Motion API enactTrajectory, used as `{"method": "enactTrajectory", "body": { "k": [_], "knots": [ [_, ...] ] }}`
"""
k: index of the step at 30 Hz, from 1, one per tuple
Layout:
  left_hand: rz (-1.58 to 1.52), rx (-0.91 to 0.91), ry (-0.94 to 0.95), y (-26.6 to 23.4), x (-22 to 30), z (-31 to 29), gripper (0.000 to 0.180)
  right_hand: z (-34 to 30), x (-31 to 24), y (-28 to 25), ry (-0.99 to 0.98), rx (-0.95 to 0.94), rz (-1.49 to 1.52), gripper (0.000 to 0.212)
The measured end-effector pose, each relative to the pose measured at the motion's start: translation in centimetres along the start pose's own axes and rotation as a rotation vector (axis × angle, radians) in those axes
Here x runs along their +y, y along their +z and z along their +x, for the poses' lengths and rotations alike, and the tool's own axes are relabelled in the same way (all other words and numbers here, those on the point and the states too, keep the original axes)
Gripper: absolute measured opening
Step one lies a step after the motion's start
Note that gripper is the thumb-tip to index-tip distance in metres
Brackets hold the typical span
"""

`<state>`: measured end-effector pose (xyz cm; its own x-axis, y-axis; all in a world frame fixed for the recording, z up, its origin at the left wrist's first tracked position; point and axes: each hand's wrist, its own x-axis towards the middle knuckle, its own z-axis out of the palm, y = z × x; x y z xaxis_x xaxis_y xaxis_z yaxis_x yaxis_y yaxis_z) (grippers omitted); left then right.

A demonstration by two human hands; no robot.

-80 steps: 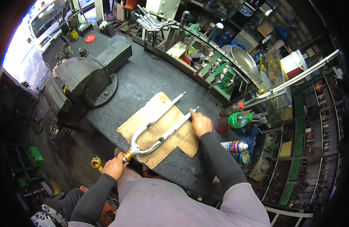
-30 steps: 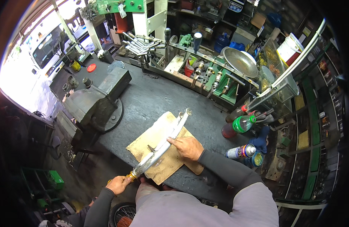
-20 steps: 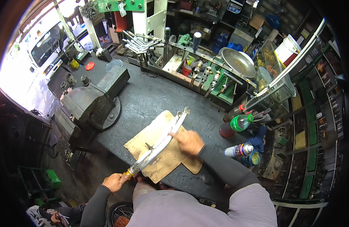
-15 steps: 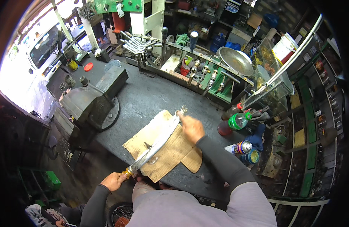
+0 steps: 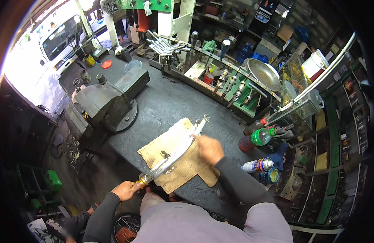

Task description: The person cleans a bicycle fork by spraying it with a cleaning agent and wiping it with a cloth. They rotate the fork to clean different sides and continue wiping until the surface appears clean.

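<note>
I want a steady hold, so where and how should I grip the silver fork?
Likely by the gold end of the silver fork, from the near left, where the left hand is: this slim end juts off the bench, leaving room around it.

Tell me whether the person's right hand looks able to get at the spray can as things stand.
Probably yes: the right hand is at the silver fork, the spray can is on the bench to its right, and nothing visible blocks the way between them.
</note>
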<state>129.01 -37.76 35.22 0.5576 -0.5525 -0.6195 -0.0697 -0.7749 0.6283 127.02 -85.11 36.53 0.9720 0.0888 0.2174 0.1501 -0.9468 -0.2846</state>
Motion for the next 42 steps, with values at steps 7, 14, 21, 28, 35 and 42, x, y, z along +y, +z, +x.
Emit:
{"method": "enactTrajectory", "body": {
  "k": [7, 14, 21, 28, 35, 42],
  "knots": [
    [-0.162, -0.142, -0.192, -0.7, 0.4, -0.4, 0.080, -1.5, -7.8, 2.5, -0.308, -0.057, 0.232, 0.059],
    [-0.181, -0.109, -0.162, 0.3, 0.2, -0.4, 0.078, -2.1, -10.2, 4.0, -0.024, 0.076, 0.176, 0.046],
    [0.007, -0.059, -0.116, 1.5, 0.7, -0.1, 0.068, -3.6, -7.0, 6.1, 0.060, 0.045, 0.068, 0.038],
    [-0.072, -0.027, -0.066, 1.7, 1.3, -0.7, 0.071, -3.4, -5.4, 3.9, -0.126, 0.000, 0.091, 0.047],
    [-0.297, -0.169, -0.153, 0.7, 0.2, 0.3, 0.087, -0.2, -0.3, 6.3, -0.048, 0.064, 0.181, 0.053],
    [-0.539, -0.304, -0.305, 1.0, -2.1, 1.7, 0.090, 4.1, 2.7, 4.1, 0.067, 0.125, 0.090, 0.051]
  ]
}}
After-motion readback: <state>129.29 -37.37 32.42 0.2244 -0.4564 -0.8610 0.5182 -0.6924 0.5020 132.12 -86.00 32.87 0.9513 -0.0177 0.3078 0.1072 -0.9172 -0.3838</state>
